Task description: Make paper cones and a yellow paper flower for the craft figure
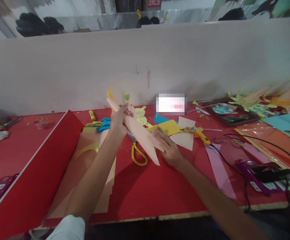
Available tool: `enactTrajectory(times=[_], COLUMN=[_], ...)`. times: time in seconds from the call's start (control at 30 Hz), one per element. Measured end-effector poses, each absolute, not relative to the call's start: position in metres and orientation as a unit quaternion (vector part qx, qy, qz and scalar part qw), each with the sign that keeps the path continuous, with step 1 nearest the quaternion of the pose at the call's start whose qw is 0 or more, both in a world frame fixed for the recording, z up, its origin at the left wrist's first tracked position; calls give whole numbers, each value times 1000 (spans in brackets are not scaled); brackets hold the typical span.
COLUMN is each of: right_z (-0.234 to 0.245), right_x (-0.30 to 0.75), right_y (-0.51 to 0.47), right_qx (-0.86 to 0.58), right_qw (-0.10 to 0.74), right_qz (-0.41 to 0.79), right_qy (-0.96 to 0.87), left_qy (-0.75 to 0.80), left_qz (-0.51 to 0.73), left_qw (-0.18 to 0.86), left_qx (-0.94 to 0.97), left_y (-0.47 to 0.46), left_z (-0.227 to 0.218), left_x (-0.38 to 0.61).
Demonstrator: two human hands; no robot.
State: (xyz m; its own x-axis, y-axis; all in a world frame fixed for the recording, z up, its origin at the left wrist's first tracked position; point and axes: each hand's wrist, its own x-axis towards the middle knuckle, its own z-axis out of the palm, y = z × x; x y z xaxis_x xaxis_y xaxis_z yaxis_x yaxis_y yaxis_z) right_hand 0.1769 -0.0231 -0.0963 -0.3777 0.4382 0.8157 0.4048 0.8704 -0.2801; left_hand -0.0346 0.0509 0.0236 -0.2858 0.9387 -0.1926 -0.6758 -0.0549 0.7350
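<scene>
My left hand (120, 120) is closed around a pale peach paper piece (141, 135) with long pointed ends, held above the red table. My right hand (168, 148) is at its lower right end, fingers closed on a narrow flap of the same paper. Below the paper lie scissors (139, 159) with yellow handles, their blades partly hidden. A small green heart-shaped piece (126, 96) shows just above my left hand. Behind my hands are pale yellow cut-out shapes (141, 116) and a yellow paper sheet (168, 127).
A yellow glue gun (202, 135) with a black cord lies right of my right hand. Peach sheets (85, 180) are stacked at left beside an upright red board (40, 170). Pink strips (221, 173) and a purple box (254, 176) lie at right. A white partition (85, 70) stands behind.
</scene>
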Motion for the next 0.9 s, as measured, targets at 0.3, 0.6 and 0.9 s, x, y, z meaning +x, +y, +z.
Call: enactTrajectory(times=[0.3, 0.6, 0.9], right_z=[-101, -100, -101], right_x=[180, 178, 179], right_y=[-23, -32, -29], right_qx=[-229, -242, -252], right_qw=[515, 520, 524], right_qz=[32, 38, 74], right_qy=[-825, -818, -810], left_qy=[381, 386, 342], left_qz=[699, 653, 685], left_qw=[575, 620, 616], left_qx=[188, 200, 183], left_y=[57, 49, 47], left_z=[16, 15, 35], left_x=[-36, -25, -41])
